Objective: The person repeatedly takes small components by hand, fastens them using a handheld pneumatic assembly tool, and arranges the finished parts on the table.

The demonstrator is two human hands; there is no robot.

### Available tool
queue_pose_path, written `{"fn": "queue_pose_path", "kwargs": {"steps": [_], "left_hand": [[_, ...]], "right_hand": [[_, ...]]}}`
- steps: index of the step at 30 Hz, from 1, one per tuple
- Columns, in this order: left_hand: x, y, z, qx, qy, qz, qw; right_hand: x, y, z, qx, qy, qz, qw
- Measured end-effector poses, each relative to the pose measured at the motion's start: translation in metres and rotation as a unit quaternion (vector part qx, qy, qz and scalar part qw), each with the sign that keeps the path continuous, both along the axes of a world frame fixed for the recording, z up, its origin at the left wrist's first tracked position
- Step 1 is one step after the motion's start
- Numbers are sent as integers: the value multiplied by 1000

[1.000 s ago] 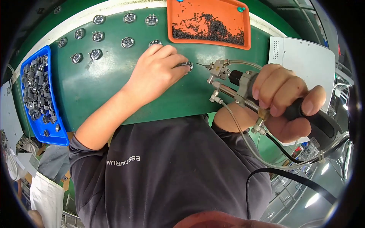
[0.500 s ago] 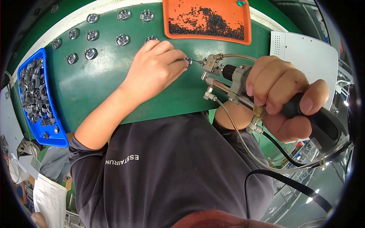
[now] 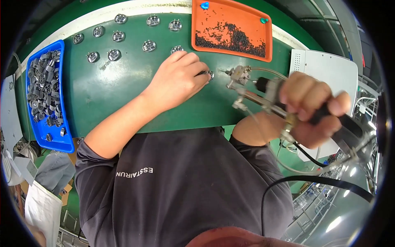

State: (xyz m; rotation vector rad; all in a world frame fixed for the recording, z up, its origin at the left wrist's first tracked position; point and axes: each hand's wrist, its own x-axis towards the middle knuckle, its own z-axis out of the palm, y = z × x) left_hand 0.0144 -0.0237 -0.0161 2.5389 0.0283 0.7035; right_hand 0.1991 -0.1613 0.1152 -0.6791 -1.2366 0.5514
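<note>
My left hand [image 3: 177, 79] rests at the bench with its fingers pinched round a small round metal-and-black part [image 3: 211, 75], whose end shows past the fingertips. My right hand [image 3: 314, 107], blurred by motion, grips a hose-fed power screwdriver [image 3: 263, 96] with a metal head and black handle. Its thin tip points left, a short gap from the part. Above the left knuckles sits another round part [image 3: 177, 49]. Farther left, several similar round parts [image 3: 149, 45] with small pins stand spaced out in rows.
An orange tray [image 3: 230, 50] of tiny black pieces lies at the back of the green bench [image 3: 123, 86]. At the left is a blue tray [image 3: 65, 123] full of small grey parts. A pale box [image 3: 325, 66] stands right. A black cable [image 3: 321, 178] hangs at the lower right.
The screwdriver's tip has drawn back right from the part in my left hand, which it was touching or almost touching. The left hand keeps its pinch. The whole view has shifted slightly.
</note>
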Motion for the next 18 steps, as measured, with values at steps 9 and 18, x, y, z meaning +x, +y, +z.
{"fn": "queue_pose_path", "kwargs": {"steps": [9,18], "left_hand": [[2,1,-6,2,-15,9,1000],[3,5,-7,2,-9,6,1000]], "right_hand": [[13,-16,4,-27,-13,-11,999],[12,-4,-2,-63,-44,64,995]]}}
